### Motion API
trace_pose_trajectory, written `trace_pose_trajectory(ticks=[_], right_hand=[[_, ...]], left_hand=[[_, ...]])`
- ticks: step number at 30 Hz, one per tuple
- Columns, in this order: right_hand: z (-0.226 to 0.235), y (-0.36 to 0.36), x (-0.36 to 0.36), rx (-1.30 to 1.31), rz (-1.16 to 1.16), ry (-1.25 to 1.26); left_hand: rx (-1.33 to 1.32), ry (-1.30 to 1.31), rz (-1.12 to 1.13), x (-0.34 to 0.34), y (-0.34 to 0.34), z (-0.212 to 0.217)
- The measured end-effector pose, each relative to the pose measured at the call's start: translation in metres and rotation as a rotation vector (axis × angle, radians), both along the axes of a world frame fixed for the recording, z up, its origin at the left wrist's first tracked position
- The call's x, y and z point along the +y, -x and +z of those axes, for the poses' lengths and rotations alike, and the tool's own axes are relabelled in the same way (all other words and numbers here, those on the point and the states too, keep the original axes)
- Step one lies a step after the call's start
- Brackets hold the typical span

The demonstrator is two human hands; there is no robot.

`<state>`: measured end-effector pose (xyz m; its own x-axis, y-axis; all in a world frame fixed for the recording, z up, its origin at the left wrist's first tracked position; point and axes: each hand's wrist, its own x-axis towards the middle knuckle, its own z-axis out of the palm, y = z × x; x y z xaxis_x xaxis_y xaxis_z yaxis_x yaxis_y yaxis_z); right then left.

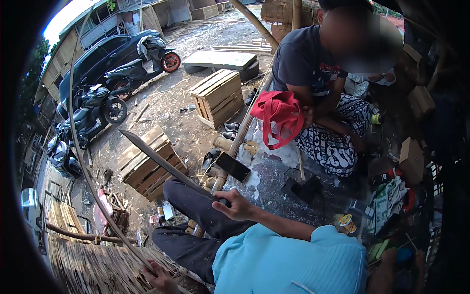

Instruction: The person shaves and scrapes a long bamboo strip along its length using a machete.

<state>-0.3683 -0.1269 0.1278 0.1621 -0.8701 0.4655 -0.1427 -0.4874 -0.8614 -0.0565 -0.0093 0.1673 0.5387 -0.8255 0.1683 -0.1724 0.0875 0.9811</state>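
Observation:
My right hand [236, 205] is closed around the dark handle of a machete [164, 162]. Its long blade points up and to the left, over my bent knee and a wooden crate. Low at the left, my left hand [160, 280] grips a long, thin bamboo strip [110, 223]. The strip curves up past the motorcycles toward the top edge. Between blade and strip there is a gap. A black smartphone [233, 166] lies on the platform edge, just beyond my right hand.
A seated person [306, 63] is at the right, beside a red tote bag [278, 117]. Wooden crates [154, 161] stand on the ground ahead. A bundle of split bamboo [98, 264] lies at the lower left. A yellow cup [347, 223] and cloths [389, 203] sit right of me.

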Motion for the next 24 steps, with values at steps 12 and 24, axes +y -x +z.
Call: trace_pose_trajectory(ticks=[12, 24], right_hand=[[0.015, 0.012, 0.013, -0.051, 0.058, 0.049], [0.009, 0.003, -0.010, 0.013, 0.167, -0.138]], left_hand=[[0.114, 0.103, -0.051, -0.006, 0.016, 0.026], [-0.016, -0.236, -0.208, -0.040, -0.002, -0.034]])
